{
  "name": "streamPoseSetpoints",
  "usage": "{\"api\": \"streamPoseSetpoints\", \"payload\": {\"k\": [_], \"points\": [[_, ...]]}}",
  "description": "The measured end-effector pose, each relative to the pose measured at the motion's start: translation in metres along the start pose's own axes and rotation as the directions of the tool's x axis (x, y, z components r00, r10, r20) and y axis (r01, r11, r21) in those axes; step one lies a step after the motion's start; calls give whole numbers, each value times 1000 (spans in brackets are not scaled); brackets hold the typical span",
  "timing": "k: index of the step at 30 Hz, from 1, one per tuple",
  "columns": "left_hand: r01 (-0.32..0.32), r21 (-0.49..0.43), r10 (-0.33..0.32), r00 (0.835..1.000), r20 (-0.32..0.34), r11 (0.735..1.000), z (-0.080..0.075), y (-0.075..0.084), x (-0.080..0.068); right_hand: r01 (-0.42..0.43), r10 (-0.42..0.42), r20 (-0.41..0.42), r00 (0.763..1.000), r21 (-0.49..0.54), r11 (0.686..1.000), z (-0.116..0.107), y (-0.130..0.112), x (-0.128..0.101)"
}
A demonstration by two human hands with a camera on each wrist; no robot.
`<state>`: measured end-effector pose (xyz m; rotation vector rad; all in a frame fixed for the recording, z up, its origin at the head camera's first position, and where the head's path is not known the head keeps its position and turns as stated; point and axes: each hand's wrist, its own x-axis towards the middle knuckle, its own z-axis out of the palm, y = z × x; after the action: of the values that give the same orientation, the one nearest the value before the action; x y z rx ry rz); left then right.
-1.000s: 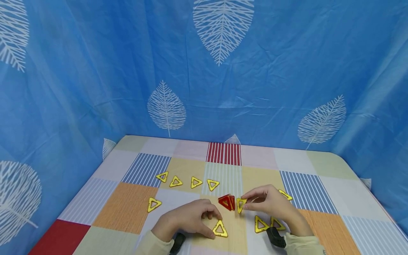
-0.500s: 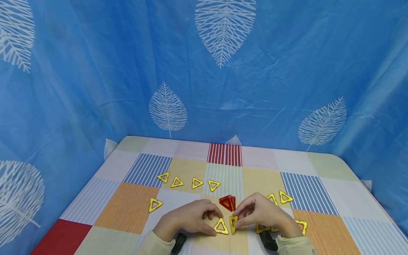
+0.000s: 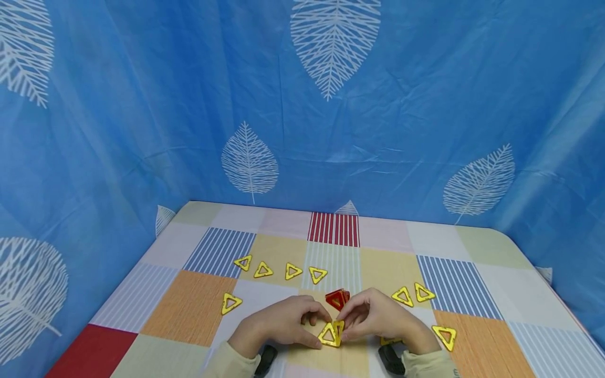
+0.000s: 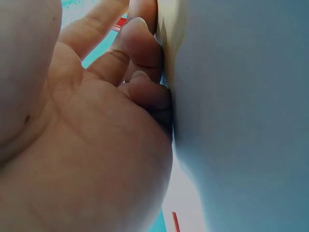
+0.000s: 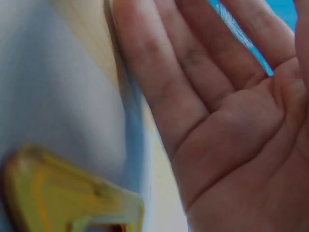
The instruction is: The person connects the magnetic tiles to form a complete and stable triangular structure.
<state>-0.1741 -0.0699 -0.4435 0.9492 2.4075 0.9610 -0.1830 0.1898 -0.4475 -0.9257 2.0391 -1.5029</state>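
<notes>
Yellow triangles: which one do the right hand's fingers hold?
The narrow-looking triangle at the right hand; its broader-looking neighbour is at the left hand; the others lie apart.

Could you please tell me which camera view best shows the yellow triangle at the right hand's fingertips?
The head view: there the yellow triangle shows clearly, tilted up in the right hand. The left wrist view shows none of it; the right wrist view shows only a yellow piece low down, apparently a different one.
</notes>
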Motion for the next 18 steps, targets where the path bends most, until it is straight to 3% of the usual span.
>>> {"api": "streamPoseSetpoints", "payload": {"k": [6,18], "points": [[9,7,-9,1000,-12,1000,0,1,-1,-8,8,-11,1000,-15,1000,2,1,2],[-37,-24,36,997,-64,999,0,0,-2,-58,58,-17,998,-11,998,7,1,6]]}}
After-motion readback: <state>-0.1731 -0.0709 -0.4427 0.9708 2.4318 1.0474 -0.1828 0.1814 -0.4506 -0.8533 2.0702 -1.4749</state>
